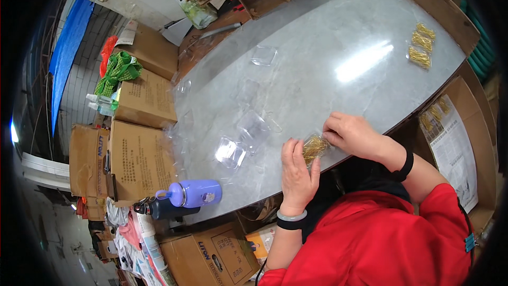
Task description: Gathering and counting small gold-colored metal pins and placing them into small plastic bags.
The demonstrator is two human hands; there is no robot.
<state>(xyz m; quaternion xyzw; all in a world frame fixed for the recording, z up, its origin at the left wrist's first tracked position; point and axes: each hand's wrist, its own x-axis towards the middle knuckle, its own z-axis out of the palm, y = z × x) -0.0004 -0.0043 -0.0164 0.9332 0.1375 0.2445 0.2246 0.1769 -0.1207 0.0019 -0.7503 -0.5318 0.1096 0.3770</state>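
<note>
A small clear plastic case filled with gold-coloured thin metal pieces, perhaps pins (315, 148), lies at the table's near edge between my hands. My left hand (298, 175) grips its left side, fingers along the edge and thumb at the near corner. Fingers bent together, my right hand (350, 133) presses on its upper right corner. Just left of my left hand lie clear plastic case parts (230, 152), and another transparent piece (254, 126) sits beyond them. Farther off is a single clear case (263, 55). Several filled gold cases (420, 45) stand in a row at the far right.
The grey marbled table (301, 74) has a raised cardboard edge (434, 5) on the right. A purple bottle (196, 193) lies at the near left corner, beside cardboard boxes (143, 153). An open carton (465, 127) with more gold packs stands below the table at right.
</note>
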